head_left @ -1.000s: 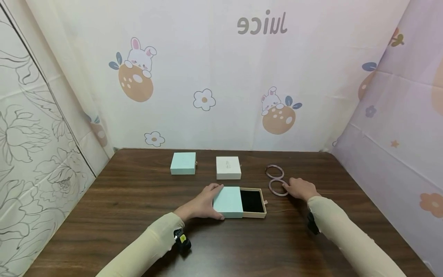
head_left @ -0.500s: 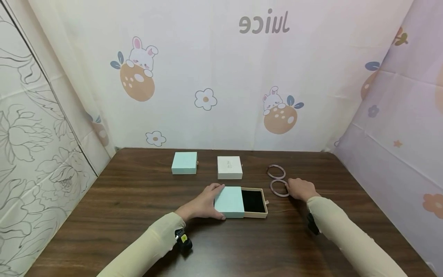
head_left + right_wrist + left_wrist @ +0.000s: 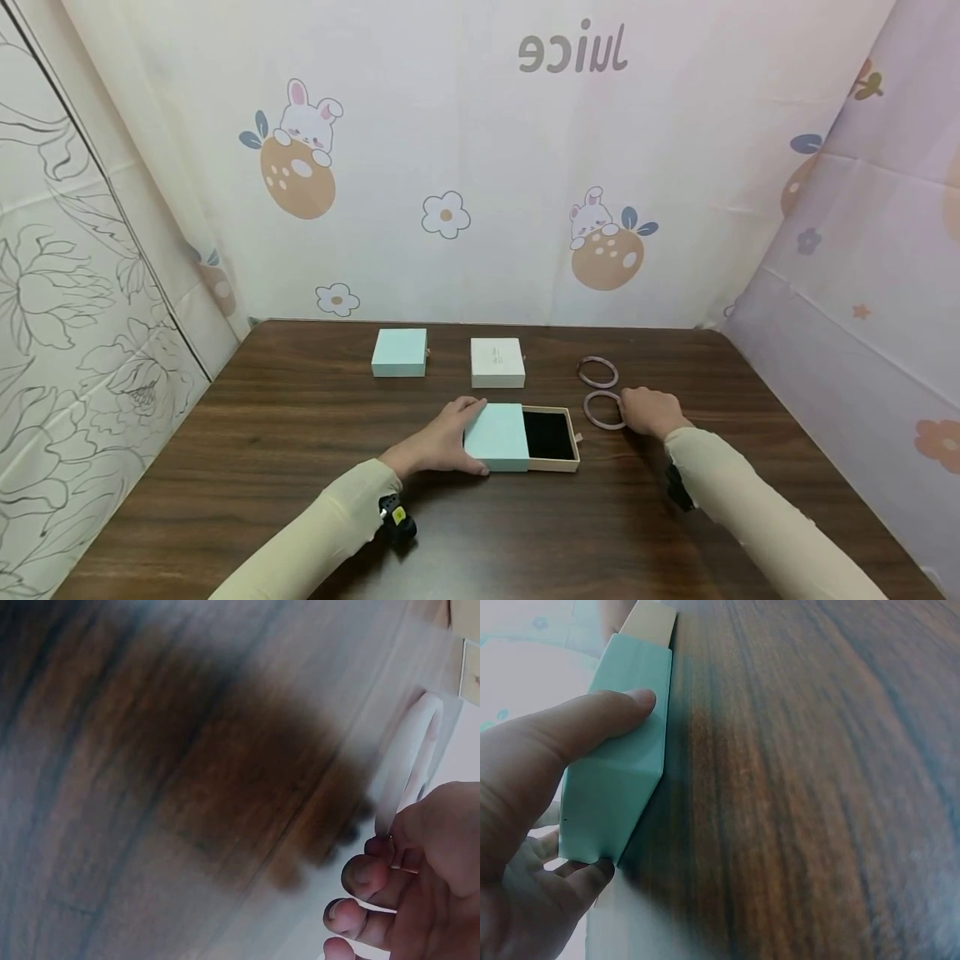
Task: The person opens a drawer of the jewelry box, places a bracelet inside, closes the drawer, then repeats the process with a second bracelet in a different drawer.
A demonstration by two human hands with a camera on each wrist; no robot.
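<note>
My left hand [image 3: 442, 442] grips the left end of a mint-green jewelry box [image 3: 497, 433], thumb on the near side and fingers at the far side. The box's drawer [image 3: 549, 436], lined in black, is pulled out to the right. In the left wrist view the thumb presses along the box's mint side [image 3: 634, 664]. To the right of the drawer, my right hand [image 3: 652, 411] pinches the right edge of a pale purple bangle [image 3: 401, 761]. Just behind it a second bangle [image 3: 597, 359] lies on the table.
Behind the half-open box stand a closed mint box [image 3: 399, 352] at the left and a white box [image 3: 497, 362] with small print. All rest on a dark wooden table [image 3: 300, 433]. A printed curtain [image 3: 487, 150] hangs along the table's far edge.
The pinched bangle has shifted slightly toward me, away from the far bangle, and the right hand has moved a little left. The left hand and its box stay in place.
</note>
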